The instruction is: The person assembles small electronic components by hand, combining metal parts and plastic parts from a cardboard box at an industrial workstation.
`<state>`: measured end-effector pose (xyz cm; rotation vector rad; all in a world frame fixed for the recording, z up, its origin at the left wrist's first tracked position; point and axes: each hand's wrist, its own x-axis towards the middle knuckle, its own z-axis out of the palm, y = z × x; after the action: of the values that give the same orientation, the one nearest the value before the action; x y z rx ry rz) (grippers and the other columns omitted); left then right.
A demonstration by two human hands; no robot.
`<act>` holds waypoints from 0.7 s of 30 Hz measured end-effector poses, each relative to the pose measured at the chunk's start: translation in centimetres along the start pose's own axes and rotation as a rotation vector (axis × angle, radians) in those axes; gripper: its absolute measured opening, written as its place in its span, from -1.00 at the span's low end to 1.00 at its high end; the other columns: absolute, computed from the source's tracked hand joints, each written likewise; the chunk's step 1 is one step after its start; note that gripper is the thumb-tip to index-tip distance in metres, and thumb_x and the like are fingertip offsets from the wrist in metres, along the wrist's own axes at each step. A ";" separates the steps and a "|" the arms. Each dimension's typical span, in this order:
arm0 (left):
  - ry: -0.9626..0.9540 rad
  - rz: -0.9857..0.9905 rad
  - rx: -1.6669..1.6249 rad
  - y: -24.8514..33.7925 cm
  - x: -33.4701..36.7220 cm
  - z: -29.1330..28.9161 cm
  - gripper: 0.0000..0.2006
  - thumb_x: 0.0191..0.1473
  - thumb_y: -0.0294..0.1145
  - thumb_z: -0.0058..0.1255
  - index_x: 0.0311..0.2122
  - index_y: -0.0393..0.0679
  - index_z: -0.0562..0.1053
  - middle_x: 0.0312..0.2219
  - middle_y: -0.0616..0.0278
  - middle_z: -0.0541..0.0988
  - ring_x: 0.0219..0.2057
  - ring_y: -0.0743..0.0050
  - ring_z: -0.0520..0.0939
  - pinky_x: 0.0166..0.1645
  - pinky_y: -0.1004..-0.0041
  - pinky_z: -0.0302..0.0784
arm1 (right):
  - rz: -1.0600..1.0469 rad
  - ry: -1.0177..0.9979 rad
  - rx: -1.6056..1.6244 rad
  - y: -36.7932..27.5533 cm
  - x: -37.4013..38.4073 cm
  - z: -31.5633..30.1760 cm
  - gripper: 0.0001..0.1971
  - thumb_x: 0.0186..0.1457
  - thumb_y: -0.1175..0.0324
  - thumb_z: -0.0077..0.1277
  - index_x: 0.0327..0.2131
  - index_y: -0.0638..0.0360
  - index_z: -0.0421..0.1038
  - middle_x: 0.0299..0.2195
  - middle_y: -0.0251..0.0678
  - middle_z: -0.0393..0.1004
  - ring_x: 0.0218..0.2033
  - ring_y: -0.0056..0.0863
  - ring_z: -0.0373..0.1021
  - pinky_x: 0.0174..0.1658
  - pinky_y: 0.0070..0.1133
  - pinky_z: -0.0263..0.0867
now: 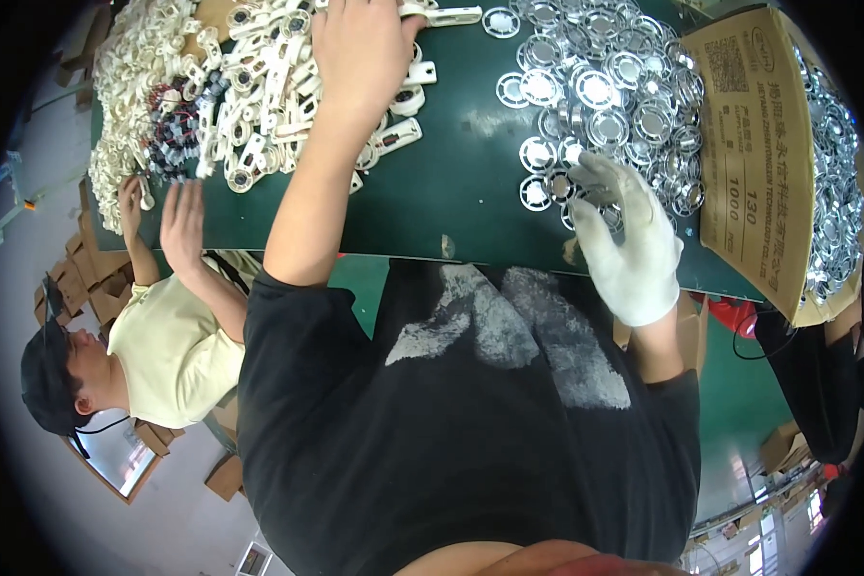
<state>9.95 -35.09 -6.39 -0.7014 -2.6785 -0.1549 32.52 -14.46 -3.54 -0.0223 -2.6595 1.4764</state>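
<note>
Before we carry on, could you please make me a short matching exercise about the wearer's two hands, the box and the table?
Things:
1. Left hand
2. Right hand
3. Box
4. Table

Descriptions:
A. Brown, with silvery discs inside
B. Green on top
C. In a white glove
D. Bare, by the cream parts

Pairs: 1-D, 2-C, 3-A, 4-B.

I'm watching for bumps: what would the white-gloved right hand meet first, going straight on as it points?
The white-gloved right hand would likely meet the shiny silver round discs first; depth is unclear, so it may already touch one.
</note>
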 end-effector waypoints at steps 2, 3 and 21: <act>-0.013 0.005 -0.257 -0.5 0.1 -0.3 -0.76 -0.01 -0.36 0.28 -0.29 -0.23 0.50 -0.41 0.00 0.56 -0.29 -0.07 0.58 -0.14 0.09 0.46 | -0.097 0.035 -0.021 0.3 0.2 -0.1 -0.60 0.15 0.57 0.11 0.08 0.35 0.42 -0.10 -0.10 0.58 -0.07 -0.30 0.54 0.04 -0.47 0.41; -0.019 -0.012 -0.319 0.3 -0.1 -1.4 -0.77 0.00 -0.38 0.28 -0.29 -0.23 0.49 -0.43 -0.02 0.55 -0.33 -0.08 0.59 -0.20 0.12 0.49 | -0.126 0.089 -0.040 0.5 0.2 0.1 -0.57 0.11 0.61 0.14 0.09 0.33 0.42 -0.05 -0.09 0.55 -0.06 -0.29 0.53 0.03 -0.47 0.42; -0.187 0.254 -0.673 7.7 -15.8 -1.4 -0.70 -0.11 -0.38 0.34 -0.19 0.01 0.57 -0.11 0.35 0.54 -0.25 0.31 0.55 -0.22 0.36 0.49 | 0.586 0.065 -0.236 1.3 -1.5 -1.2 -0.65 0.12 0.15 0.28 -0.11 0.15 0.60 -0.44 -0.23 0.64 -0.43 -0.58 0.57 -0.26 -0.57 0.46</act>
<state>27.01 -35.82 -10.91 -1.2956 -2.6633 -0.9934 34.04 -12.84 -4.10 -0.9174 -2.8925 1.2239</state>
